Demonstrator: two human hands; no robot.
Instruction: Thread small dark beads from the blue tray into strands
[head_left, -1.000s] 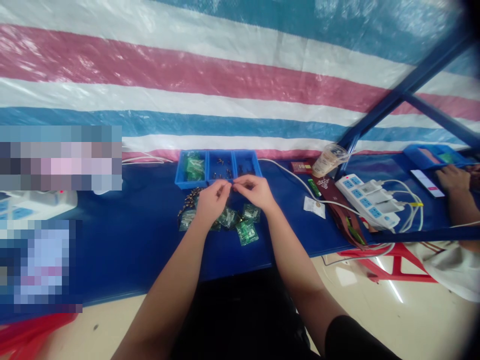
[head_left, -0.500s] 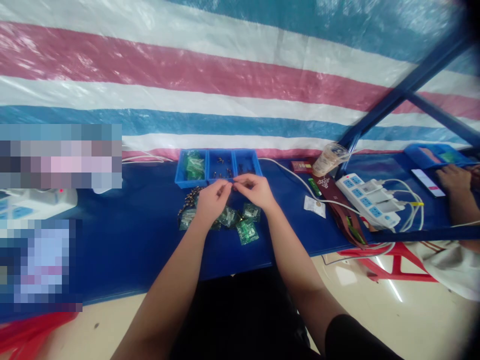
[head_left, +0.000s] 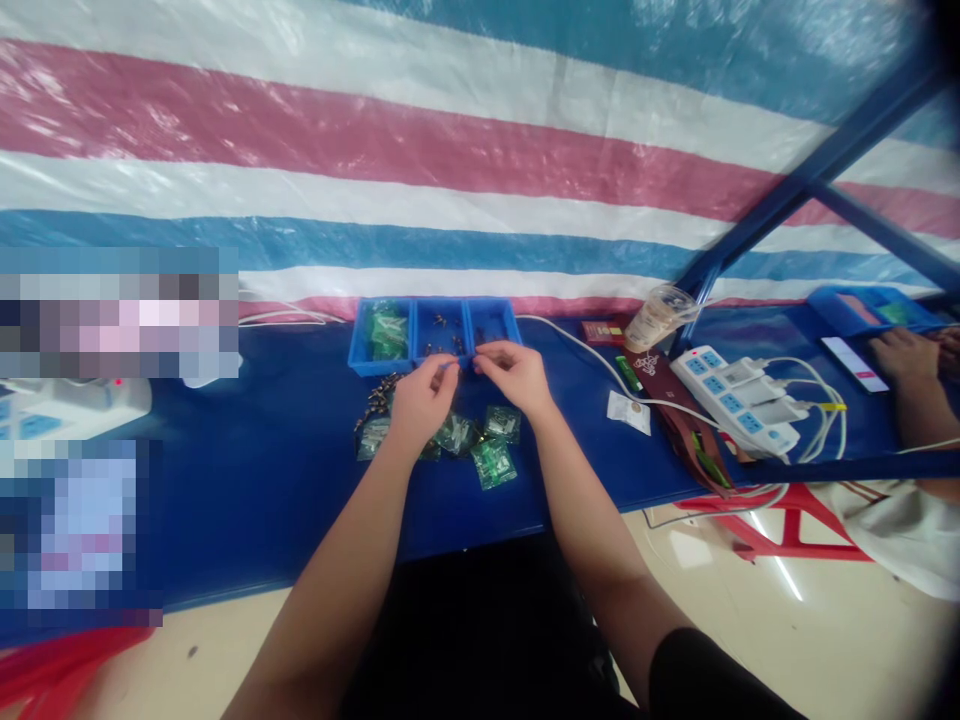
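My left hand (head_left: 424, 396) is closed in a pinch at the front of the blue divided tray (head_left: 352, 352); what it holds, if anything, is too small to name. Just to its right, my right hand (head_left: 516, 374) is also pinched, its fingertips over the tray's front edge, the contents too tiny to make out. Green packets (head_left: 388, 332) fill the tray's left section, while small dark metal parts (head_left: 439, 321) lie in the middle one. Beside my left hand is a heap of small brassy parts (head_left: 381, 397). Several clear bags (head_left: 494, 463) with green and silvery contents lie below my hands.
On the right are a plastic cup (head_left: 660, 317), a brown bag (head_left: 675, 425), a white sachet (head_left: 628, 412) and a power strip (head_left: 735, 400) with plugged-in chargers. Beyond the blue frame, another person's hand (head_left: 905, 355) rests near a phone (head_left: 855, 364). A striped sheet (head_left: 480, 150) hangs behind.
My hands have drawn apart: the fingertips were together, and now a small gap lies between them. The right hand has shifted slightly right and up.
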